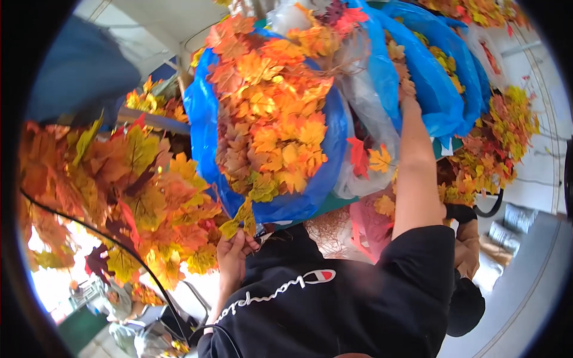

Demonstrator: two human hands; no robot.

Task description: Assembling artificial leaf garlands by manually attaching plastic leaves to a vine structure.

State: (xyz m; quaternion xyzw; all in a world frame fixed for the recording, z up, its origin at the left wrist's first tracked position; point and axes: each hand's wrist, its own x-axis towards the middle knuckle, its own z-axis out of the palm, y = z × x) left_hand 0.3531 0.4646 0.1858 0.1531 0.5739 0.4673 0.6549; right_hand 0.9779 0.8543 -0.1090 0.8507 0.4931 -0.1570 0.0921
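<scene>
My left hand (233,252) is closed, its fingertips pinching a yellow-green artificial maple leaf (239,219) near the front edge of an open blue plastic bag (200,101). Orange, yellow and brown artificial maple leaves (289,134) are heaped in that bag. My right arm stretches forward to a second group of blue bags (427,83). There my right hand (407,94) is at some dull orange leaves (399,59) along a bag's opening. Its fingers merge with the leaves, so I cannot make out whether it grips any.
Dense autumn leaf garlands (137,197) hang at the left, with more foliage (489,143) at the right. A crumpled clear plastic bag (367,113) lies between the blue bags. Thin brown strands (328,232) lie below the table edge. A black cable (119,241) crosses the lower left. Other people (116,298) are in the background.
</scene>
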